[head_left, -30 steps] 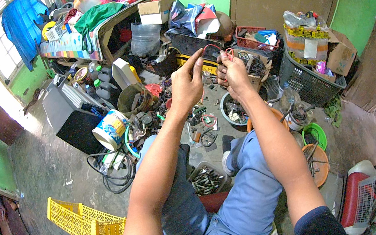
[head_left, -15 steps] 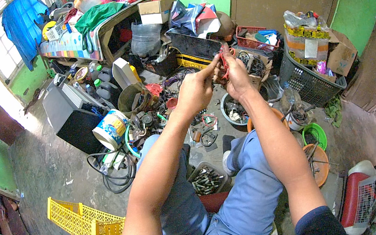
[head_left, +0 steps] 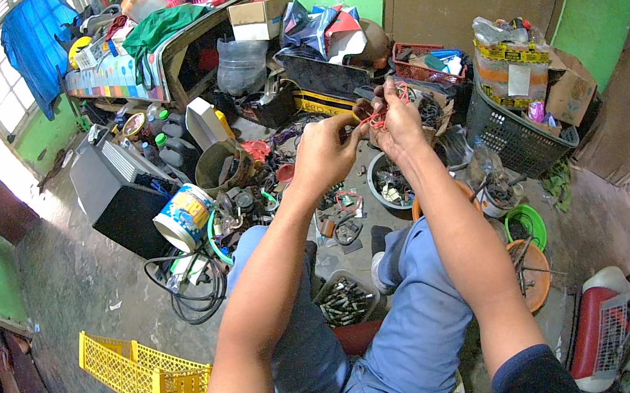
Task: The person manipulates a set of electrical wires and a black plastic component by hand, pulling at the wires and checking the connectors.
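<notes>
Both arms reach out over my knees, and a thin red wire point(head_left: 377, 117) is bunched up between the hands. My right hand point(head_left: 404, 130) is closed around the loops of the wire, its thumb pointing up. On the other side, my left hand point(head_left: 327, 151) pinches the wire with thumb and fingertips; the exact grip is partly hidden by the hand itself. Below the hands, a grey basin point(head_left: 373, 180) with small dark and white parts stands on the floor. Between my legs sits a clear plastic tub point(head_left: 371, 283) full of small metal cylindrical parts.
A yellow plastic crate point(head_left: 149, 374) lies at the left, near a black cable coil point(head_left: 203, 298). A white-and-blue bucket point(head_left: 183, 217) leans against a dark box point(head_left: 122, 216). At the right stand a black basket point(head_left: 518, 137), a green bowl point(head_left: 535, 225) and an orange basin point(head_left: 538, 292).
My left hand has shifted slightly lower, its extended index finger now bent into a pinch. My right fingers have rotated, and more of the red wire shows between the hands.
</notes>
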`<act>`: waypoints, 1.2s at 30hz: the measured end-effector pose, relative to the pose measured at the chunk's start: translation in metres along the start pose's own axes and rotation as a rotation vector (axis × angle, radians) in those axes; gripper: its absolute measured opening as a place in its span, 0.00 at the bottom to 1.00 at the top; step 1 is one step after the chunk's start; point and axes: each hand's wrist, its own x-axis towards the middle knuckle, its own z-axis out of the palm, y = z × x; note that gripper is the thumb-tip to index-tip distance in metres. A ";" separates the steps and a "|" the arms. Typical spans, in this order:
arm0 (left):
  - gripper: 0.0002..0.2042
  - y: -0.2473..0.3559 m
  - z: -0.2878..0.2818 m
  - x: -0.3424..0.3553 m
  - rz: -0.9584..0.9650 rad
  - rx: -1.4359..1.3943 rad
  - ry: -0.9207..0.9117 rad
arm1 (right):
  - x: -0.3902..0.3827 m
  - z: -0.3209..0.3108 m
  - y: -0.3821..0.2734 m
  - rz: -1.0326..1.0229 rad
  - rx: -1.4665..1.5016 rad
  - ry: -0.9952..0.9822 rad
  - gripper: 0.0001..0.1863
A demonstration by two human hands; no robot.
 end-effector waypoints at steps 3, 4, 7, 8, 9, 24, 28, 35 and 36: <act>0.15 0.002 -0.013 0.002 -0.054 0.045 -0.081 | 0.001 0.001 -0.005 0.096 0.186 0.094 0.20; 0.15 0.004 -0.017 0.003 -0.098 0.052 -0.137 | 0.001 -0.003 -0.009 0.110 0.153 0.061 0.20; 0.15 0.008 -0.031 0.003 -0.136 0.068 -0.268 | 0.000 -0.009 -0.019 0.126 -0.008 0.000 0.22; 0.15 0.004 -0.035 0.001 -0.093 0.074 -0.282 | -0.004 -0.006 -0.023 0.118 -0.102 0.000 0.22; 0.14 0.001 -0.038 -0.001 -0.049 0.079 -0.296 | -0.008 -0.002 -0.026 0.110 -0.197 0.000 0.23; 0.12 -0.023 -0.043 0.002 0.341 0.257 0.113 | -0.035 0.006 -0.020 0.091 -1.218 -0.885 0.18; 0.11 -0.027 -0.051 0.006 0.143 0.066 0.303 | -0.039 -0.004 -0.017 0.290 -1.352 -1.091 0.16; 0.12 -0.031 -0.060 -0.002 0.010 -0.032 0.170 | -0.028 -0.010 -0.025 0.269 -0.850 -0.499 0.21; 0.12 -0.025 -0.056 -0.003 0.021 -0.100 0.122 | -0.026 -0.010 -0.027 0.273 -0.747 -0.437 0.21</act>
